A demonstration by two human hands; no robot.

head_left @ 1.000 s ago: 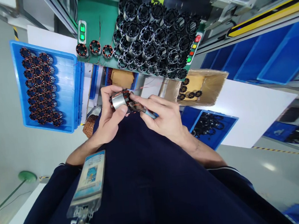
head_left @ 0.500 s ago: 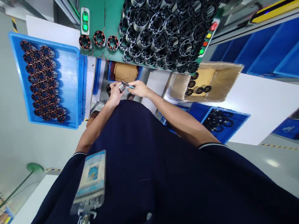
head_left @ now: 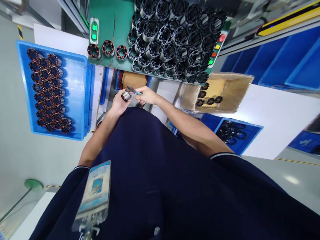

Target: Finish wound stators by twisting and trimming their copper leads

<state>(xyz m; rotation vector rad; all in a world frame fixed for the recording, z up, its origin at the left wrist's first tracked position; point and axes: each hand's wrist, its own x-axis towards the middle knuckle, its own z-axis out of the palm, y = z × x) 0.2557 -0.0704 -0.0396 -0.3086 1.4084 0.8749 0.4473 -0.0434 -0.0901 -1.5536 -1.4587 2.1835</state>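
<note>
My left hand is closed around a motor stator, a short metal ring with dark ends. In my right hand is a pair of cutting pliers with blue handles, its jaws pointing up and left beside the stator. Whether the jaws touch the stator or a wire I cannot tell. Both hands are in front of my body, below the edge of the green bench. On that bench stand a few copper-wound stators, with thin wires rising from them.
Many unwound stators crowd the bench's right part. A blue tray at left holds rows of wound stators. To the right are a plastic-lined box with black parts and a blue bin. A button strip edges the bench.
The stator in my left hand has turned and shows more of its side, slightly further left. The pliers have come away a little, jaws higher. The whole view has shifted slightly.
</note>
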